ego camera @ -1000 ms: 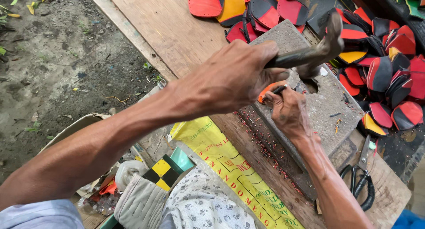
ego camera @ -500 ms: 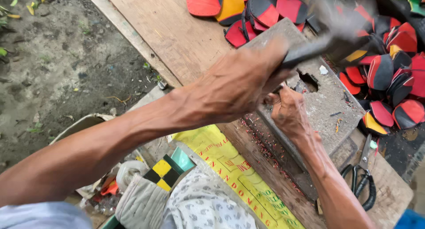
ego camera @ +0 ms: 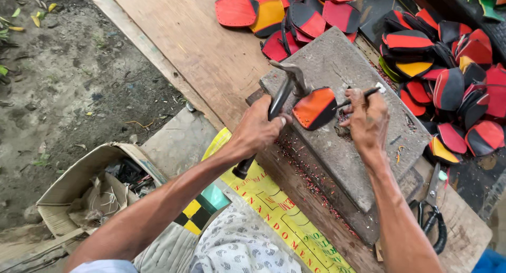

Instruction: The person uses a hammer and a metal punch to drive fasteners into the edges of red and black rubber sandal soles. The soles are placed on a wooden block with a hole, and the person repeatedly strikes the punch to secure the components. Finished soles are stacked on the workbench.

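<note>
**Hammer and punch over an orange-black piece**

The left hand (ego camera: 258, 129) is closing fully around a hammer (ego camera: 278, 101); its handle is running from lower left up to the head, which is pointing up-right. The right hand (ego camera: 367, 120) is pinching a thin punch (ego camera: 358, 97), tilted toward upper right. The orange-black piece (ego camera: 314, 108) is lying on the stone block (ego camera: 363, 162) between both hands.

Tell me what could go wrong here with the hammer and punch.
The right hand holds the punch low on the stone slab, so a stray blow from the hammer in the left hand could strike its fingers. The orange-and-black piece lies loose and may shift.
</note>
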